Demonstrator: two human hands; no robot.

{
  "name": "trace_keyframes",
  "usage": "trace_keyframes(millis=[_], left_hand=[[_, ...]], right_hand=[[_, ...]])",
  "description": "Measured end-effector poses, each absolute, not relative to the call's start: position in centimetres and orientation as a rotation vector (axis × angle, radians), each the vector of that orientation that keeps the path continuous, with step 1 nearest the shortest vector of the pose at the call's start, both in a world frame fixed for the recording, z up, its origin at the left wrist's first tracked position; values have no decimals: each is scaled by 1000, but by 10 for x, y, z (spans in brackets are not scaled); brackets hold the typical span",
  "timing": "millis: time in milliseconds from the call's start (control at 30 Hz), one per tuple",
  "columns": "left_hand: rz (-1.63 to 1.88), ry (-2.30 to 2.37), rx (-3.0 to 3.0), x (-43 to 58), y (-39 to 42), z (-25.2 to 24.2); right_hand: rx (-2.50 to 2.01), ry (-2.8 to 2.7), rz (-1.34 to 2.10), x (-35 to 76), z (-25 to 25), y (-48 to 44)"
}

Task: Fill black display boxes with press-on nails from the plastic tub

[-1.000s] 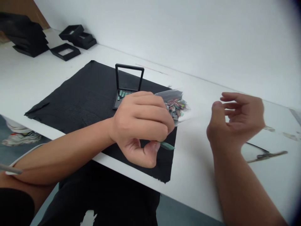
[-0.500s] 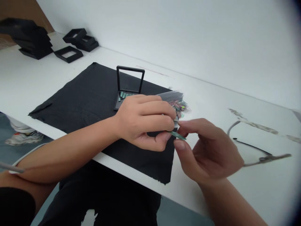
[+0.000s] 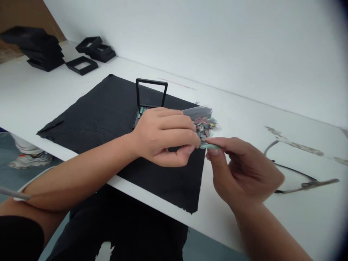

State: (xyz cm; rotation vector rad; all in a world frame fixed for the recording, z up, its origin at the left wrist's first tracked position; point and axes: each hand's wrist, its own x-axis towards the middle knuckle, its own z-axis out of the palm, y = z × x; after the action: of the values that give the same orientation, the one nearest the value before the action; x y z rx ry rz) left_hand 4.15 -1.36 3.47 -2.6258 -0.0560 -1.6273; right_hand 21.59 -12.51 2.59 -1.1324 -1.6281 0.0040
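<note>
In the head view my right hand [image 3: 244,170] pinches a long green press-on nail [image 3: 209,146] between thumb and forefinger. My left hand [image 3: 165,139] reaches across from the left, fingers curled and thumb against forefinger, right at the nail's other end; whatever those fingertips hold is hidden. Behind them lies a clear bag [image 3: 205,127] of many small pieces, pink, green and grey. A black-framed case [image 3: 151,82] stands with its clear lid raised. Several green nails [image 3: 141,110] show in its base, most of it covered by my left hand.
A black cloth [image 3: 92,108] lies under the case on the white table [image 3: 217,224]. At the far left are a stack of black frames [image 3: 43,50] and several loose black frames [image 3: 82,65]. Eyeglasses [image 3: 295,174] rest at the right. A white wall [image 3: 217,47] rises behind.
The green nail, earlier angled from my left fingertips, now lies nearly level in my right pinch. My right thumb has closed up against it. More of the bag shows.
</note>
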Motion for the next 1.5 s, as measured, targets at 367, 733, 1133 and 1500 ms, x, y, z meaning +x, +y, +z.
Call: trace_keyframes(millis=[367,733,1133,1500], left_hand=[[-1842,-162,-2303,-11,35,46],[-1658,-1058,-2670,-51,90,-5],[-1748,-1409,-2534,-45,84,-2],[-1659,-1575,-2394,-50,77,14]], right_hand=[[-1093,-1763,-110,215,26,-121],[-1146,-1948,-521,207,26,-102],[-1680,-2192,-658,137,17,-51],[-1710,-2167,-424,130,13,-48]])
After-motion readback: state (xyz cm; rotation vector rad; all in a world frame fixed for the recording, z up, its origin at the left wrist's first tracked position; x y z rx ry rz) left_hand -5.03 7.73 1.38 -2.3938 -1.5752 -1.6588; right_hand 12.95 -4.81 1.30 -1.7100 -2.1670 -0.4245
